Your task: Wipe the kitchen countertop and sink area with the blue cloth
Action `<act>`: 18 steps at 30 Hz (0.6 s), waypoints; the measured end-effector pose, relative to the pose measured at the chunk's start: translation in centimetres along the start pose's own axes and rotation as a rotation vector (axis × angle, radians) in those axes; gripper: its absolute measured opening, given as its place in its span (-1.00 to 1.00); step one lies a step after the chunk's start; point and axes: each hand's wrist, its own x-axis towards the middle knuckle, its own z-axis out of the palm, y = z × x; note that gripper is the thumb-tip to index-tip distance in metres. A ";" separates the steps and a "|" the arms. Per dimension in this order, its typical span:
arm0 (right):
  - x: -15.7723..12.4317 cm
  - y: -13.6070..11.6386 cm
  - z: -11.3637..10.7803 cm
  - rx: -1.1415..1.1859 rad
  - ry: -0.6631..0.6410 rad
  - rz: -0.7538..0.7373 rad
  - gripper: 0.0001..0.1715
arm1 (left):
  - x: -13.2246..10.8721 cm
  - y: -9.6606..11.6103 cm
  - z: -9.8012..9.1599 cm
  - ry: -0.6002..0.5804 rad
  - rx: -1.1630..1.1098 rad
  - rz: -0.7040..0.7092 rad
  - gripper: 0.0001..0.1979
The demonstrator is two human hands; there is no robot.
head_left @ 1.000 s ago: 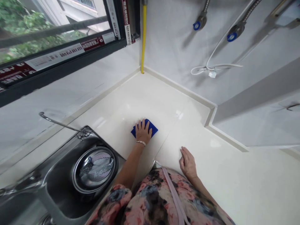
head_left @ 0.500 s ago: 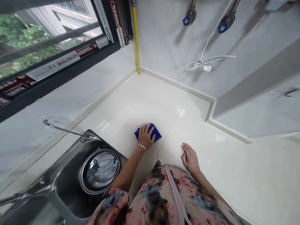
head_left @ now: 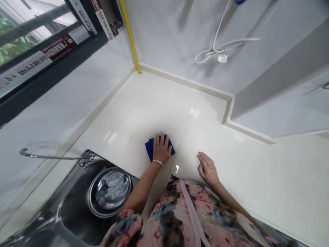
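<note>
My left hand (head_left: 161, 149), with a thin bracelet (head_left: 157, 162) on its wrist, presses flat on a blue cloth (head_left: 149, 149) and covers most of it. The cloth lies on a glossy cream stone countertop (head_left: 144, 109), close to a seam in the surface. My right hand (head_left: 207, 168) rests on the counter to the right of the seam, fingers loosely together and touching nothing else. A floral sleeve and top with a pale pink strap (head_left: 191, 214) fill the bottom of the view.
A stainless steel sink (head_left: 74, 202) lies at lower left, holding a metal strainer bowl (head_left: 109, 192), with a curved faucet (head_left: 56, 156) behind it. Tiled walls, a yellow pipe (head_left: 128, 34), a white hose (head_left: 218, 51) and a window (head_left: 33, 34) surround the counter corner.
The blue cloth has shifted slightly toward the seam under my left hand. My right hand stays in nearly the same place. The view has tilted, so the wall fittings sit higher in the frame.
</note>
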 end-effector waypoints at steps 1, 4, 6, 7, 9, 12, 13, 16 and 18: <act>0.0 -0.1 -0.1 0.005 -0.005 0.008 -0.32 | 0.3 -0.2 -0.2 -0.035 -0.009 0.054 -0.34; 0.1 -0.3 -0.3 0.012 -0.018 0.021 -0.33 | 1.7 -0.3 -0.6 -0.122 -0.051 0.176 -0.35; 0.2 -0.4 -0.3 0.013 -0.028 0.033 -0.33 | 2.9 0.1 -0.5 -0.157 -0.084 0.218 -0.37; 0.2 -0.4 -0.4 0.013 -0.037 0.043 -0.34 | 3.5 0.5 -0.3 -0.167 -0.100 0.233 -0.37; 0.2 -0.5 -0.4 0.013 -0.059 0.065 -0.34 | 4.9 1.3 0.2 -0.169 -0.123 0.255 -0.37; 0.2 -0.6 -0.6 0.003 -0.093 0.093 -0.36 | 7.4 2.8 1.4 -0.158 -0.123 0.287 -0.37; 0.3 -0.7 -0.7 -0.002 -0.101 0.097 -0.36 | 8.2 3.2 1.8 -0.154 -0.108 0.302 -0.37; 0.5 -0.9 -1.0 -0.016 -0.113 0.093 -0.36 | 10.8 4.4 3.0 -0.142 -0.035 0.355 -0.38; 0.6 -1.0 -1.1 -0.021 -0.121 0.087 -0.35 | 12.5 5.0 3.5 -0.130 0.014 0.385 -0.38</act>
